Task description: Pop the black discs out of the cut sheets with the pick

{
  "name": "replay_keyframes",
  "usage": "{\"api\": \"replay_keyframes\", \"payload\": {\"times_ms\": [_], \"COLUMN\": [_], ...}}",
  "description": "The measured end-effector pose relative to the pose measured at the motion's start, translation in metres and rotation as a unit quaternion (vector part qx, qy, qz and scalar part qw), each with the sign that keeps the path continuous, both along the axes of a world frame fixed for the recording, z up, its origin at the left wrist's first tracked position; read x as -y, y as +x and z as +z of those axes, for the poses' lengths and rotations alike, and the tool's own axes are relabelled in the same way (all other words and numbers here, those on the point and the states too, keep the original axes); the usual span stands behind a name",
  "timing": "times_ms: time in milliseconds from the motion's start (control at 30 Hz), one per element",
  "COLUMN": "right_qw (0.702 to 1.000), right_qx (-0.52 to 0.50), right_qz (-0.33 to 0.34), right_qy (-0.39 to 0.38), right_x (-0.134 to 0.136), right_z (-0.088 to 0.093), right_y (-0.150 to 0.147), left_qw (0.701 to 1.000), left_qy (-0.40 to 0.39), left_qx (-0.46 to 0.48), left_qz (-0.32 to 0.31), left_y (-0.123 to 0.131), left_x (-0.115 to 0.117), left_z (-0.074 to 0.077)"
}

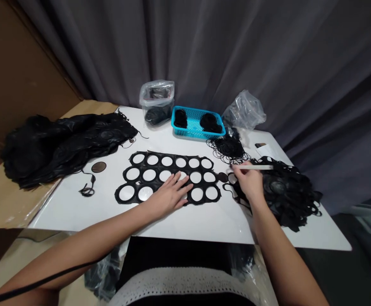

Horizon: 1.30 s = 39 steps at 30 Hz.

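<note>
My left hand (pixel 172 193) lies flat with spread fingers on a black rubbery sheet (pixel 158 168) cut with rows of round holes. White table shows through the holes. Beyond the sheet's right end, my right hand (pixel 251 182) is closed around a slim white pen-like stick (pixel 260 167); its tip is too blurred to identify. A small dark disc (pixel 223 177) lies between the sheet and this hand. Right beside the hand is a heap of black, holed sheet scraps (pixel 284 191). Thin black rings (pixel 231 146) form a tangled pile just behind it.
At the back of the white table (pixel 93 216) stand a blue basket (pixel 194 133) holding black ring bundles, a clear plastic tub (pixel 157 104) and a clear bag (pixel 247 111). A large black heap (pixel 67 146) covers the left side, near another disc (pixel 99 167) and a curled scrap (pixel 87 192).
</note>
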State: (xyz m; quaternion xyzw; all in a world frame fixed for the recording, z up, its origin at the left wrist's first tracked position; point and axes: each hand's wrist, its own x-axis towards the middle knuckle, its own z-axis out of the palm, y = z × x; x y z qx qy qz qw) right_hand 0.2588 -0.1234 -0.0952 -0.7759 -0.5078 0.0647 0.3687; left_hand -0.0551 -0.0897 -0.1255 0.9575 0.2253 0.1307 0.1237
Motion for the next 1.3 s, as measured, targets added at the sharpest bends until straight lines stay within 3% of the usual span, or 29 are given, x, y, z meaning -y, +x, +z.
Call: {"api": "replay_keyframes", "payload": {"times_ms": [100,200,300,467,667,767,900,967,1000,1100,1167,1233,1300], "right_qw": [0.981,0.952,0.942,0.946,0.952,0.950,0.910,0.910,0.924,0.967,0.974,0.983,0.995], "right_qx": [-0.124,-0.173,-0.178,-0.167,-0.126,-0.058,0.104,0.151,0.165,0.204,0.217,0.176,0.074], "right_qz": [0.147,0.241,0.267,0.263,0.274,0.307,0.401,0.384,0.343,0.145,0.039,0.015,0.069], "right_qy": [-0.037,-0.078,-0.096,-0.086,-0.062,-0.025,0.015,0.024,0.032,0.049,0.047,0.042,0.021], "right_x": [0.020,0.041,0.055,0.062,0.061,0.065,0.067,0.060,0.054,0.032,0.022,0.021,0.027], "right_z": [0.001,-0.004,-0.012,-0.023,-0.023,-0.023,-0.023,-0.021,-0.020,-0.012,-0.004,0.006,0.017], "right_y": [-0.041,-0.079,-0.096,-0.098,-0.100,-0.103,-0.105,-0.096,-0.087,-0.047,-0.022,-0.011,-0.016], "left_qw": [0.999,0.999,1.000,1.000,1.000,1.000,1.000,1.000,1.000,1.000,1.000,0.999,0.998], "left_qy": [-0.007,-0.006,0.005,0.011,0.014,0.007,-0.001,-0.007,-0.008,-0.005,-0.006,-0.021,-0.057], "left_qx": [0.018,0.021,0.012,0.004,0.009,0.015,0.020,0.022,0.020,0.010,0.006,0.005,0.023], "left_qz": [-0.035,-0.036,-0.028,-0.021,-0.021,-0.023,-0.022,-0.021,-0.022,-0.026,-0.028,-0.030,-0.024], "left_y": [-0.002,-0.004,-0.006,-0.006,-0.005,-0.005,-0.006,-0.006,-0.007,-0.008,-0.010,-0.011,-0.009], "left_x": [0.018,0.033,0.039,0.039,0.038,0.038,0.038,0.037,0.037,0.038,0.038,0.037,0.036], "left_z": [0.002,-0.003,-0.010,-0.013,-0.013,-0.013,-0.010,-0.009,-0.009,-0.010,-0.010,-0.008,0.000]}}
